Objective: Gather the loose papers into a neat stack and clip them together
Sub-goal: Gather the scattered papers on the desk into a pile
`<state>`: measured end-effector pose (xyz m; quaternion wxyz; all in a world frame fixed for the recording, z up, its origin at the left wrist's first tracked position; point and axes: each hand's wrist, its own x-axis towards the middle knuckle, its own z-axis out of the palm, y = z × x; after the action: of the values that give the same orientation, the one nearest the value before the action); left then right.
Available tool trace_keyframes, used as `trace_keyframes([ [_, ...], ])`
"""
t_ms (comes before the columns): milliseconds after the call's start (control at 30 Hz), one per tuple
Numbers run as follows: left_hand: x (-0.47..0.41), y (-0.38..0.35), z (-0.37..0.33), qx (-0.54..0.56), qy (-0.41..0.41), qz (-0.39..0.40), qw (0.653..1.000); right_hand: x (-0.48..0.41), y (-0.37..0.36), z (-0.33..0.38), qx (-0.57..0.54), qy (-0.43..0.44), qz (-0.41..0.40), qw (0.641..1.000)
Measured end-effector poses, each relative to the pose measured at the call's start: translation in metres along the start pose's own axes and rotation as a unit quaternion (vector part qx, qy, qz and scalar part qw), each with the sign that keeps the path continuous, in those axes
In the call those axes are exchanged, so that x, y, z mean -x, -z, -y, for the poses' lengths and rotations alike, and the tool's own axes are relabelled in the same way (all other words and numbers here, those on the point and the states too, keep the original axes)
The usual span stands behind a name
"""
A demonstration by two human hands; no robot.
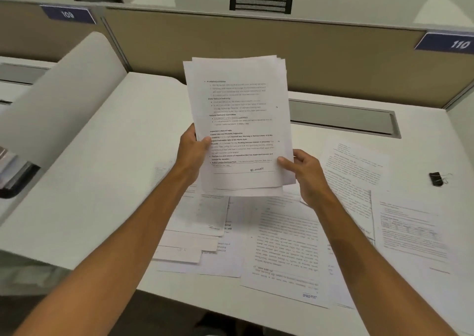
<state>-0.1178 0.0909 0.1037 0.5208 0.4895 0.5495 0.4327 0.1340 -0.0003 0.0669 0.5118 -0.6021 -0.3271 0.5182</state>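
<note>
Two hands [192, 151] [305, 176], one held paper stack [241, 120], one binder clip [437, 178], two number plates [68, 14] [459, 44].

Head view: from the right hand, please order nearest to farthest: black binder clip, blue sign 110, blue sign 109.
1. Black binder clip, on the desk, right of the right hand.
2. Blue sign 110, on the partition, upper right.
3. Blue sign 109, far upper left.

A white desk [102, 156] backed by tan cubicle partitions [230, 41] numbered 109 and 110.
</note>
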Motion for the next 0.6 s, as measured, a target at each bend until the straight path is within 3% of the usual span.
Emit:
trace_keyframes([
  [333, 0.017, 0.045, 0.034, -0.010, 0.149, 0.035, 0.988, 0.012, -0.052, -0.007, 0.007, -0.075, 0.057, 0.996],
  [433, 0.018, 0.060, 0.050, -0.016, 0.174, 0.020, 0.984, 0.015, -0.070, -0.023, 0.043, -0.099, 0.014, 0.994],
  [600, 0.022, 0.093, 0.081, -0.142, 0.165, -0.068, 0.974, 0.020, -0.108, -0.066, 0.121, -0.132, -0.058, 0.982],
])
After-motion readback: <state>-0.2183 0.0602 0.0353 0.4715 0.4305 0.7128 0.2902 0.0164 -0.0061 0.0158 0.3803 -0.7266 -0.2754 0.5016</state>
